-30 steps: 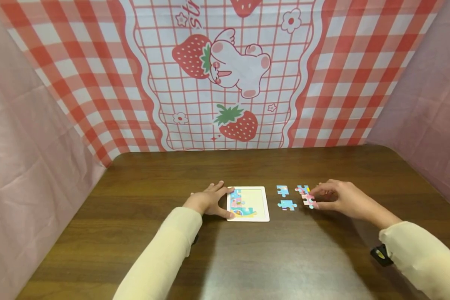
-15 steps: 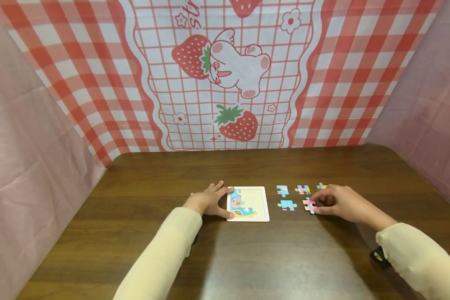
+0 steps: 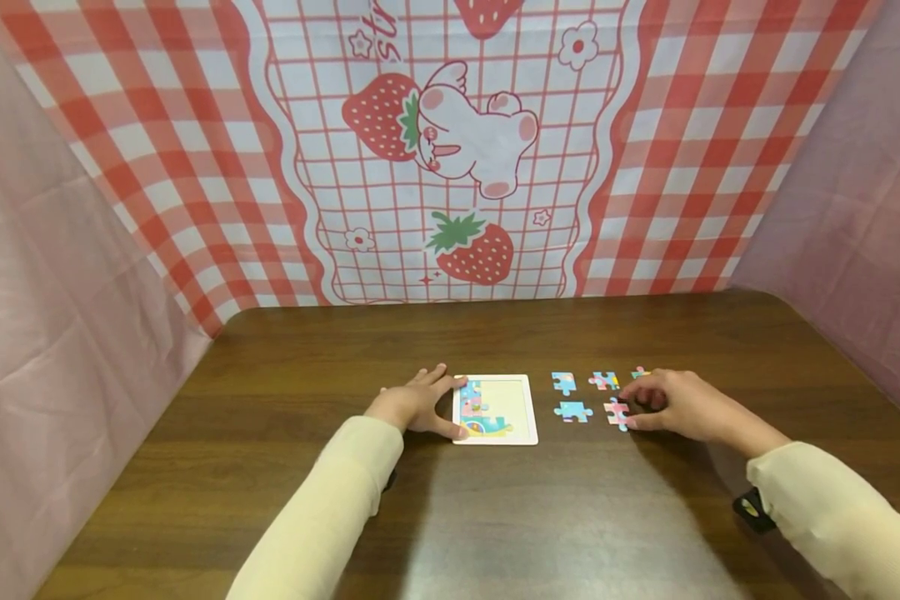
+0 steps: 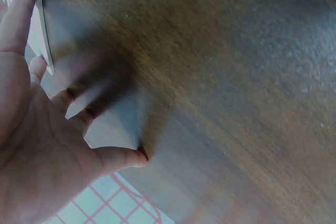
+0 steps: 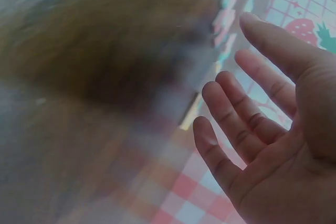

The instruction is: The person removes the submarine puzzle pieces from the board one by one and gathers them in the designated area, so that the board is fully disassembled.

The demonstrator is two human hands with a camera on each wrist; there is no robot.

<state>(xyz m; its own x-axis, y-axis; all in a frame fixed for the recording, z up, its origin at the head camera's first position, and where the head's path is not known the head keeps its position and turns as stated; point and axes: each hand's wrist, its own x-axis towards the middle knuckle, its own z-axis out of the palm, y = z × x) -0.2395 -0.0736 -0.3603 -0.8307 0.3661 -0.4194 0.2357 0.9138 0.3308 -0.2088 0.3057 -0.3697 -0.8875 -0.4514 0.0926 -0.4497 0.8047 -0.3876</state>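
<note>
A pink puzzle piece (image 3: pixel 617 414) is lying to the right of the white tray (image 3: pixel 515 398).
This loose piece seems to be getting its turn; the next move is probably calling for soft fingertips, to pinch it or let it go. The right hand (image 3: pixel 677 404) is bending, thumb and 1 finger apart by the piece; I cannot tell if they are pinching. The piece is looking thin and knobby. Right of the tray, 4 more pieces (image 3: pixel 573 412) are showing. The smooth tray is holding joined pieces (image 3: pixel 489 426). The left hand (image 3: pixel 414 405) is spreading out, touching the tray's 2 left corners. Under the tray, a streaky brown table (image 3: pixel 495 508) is shining; behind it, checked cloth (image 3: pixel 217 167) is hanging.
</note>
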